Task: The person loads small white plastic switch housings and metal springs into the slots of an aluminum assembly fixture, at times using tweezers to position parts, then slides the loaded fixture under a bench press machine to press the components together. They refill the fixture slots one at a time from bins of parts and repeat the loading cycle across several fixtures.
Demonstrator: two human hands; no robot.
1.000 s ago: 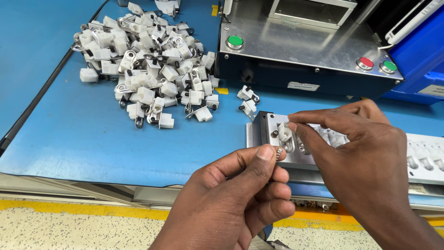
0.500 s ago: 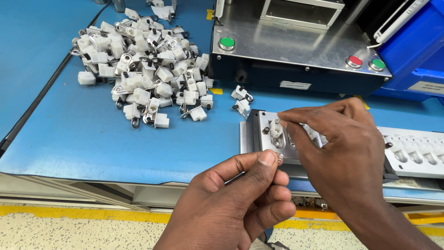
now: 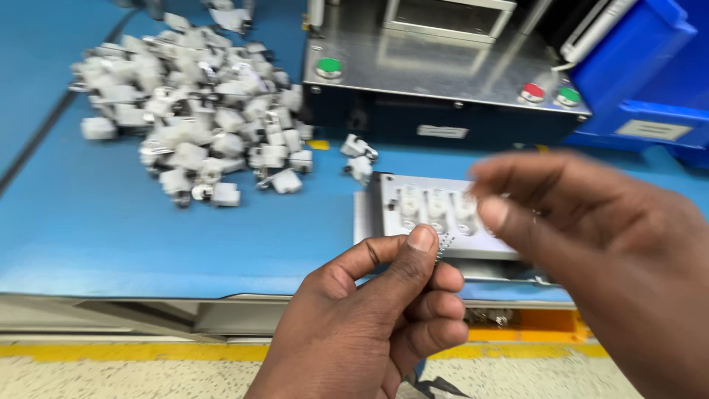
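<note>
my left hand (image 3: 369, 325) pinches a small spring (image 3: 442, 247) at six o'clock of the metal fixture (image 3: 436, 214), so i'd keep it upright while my blurred right hand (image 3: 591, 244), grip unclear, steadies.

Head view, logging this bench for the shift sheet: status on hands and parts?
Left hand pinching a small spring in its fingers. Right hand blurred above the metal tray, grip unclear. White clip pile lies apart.
</note>
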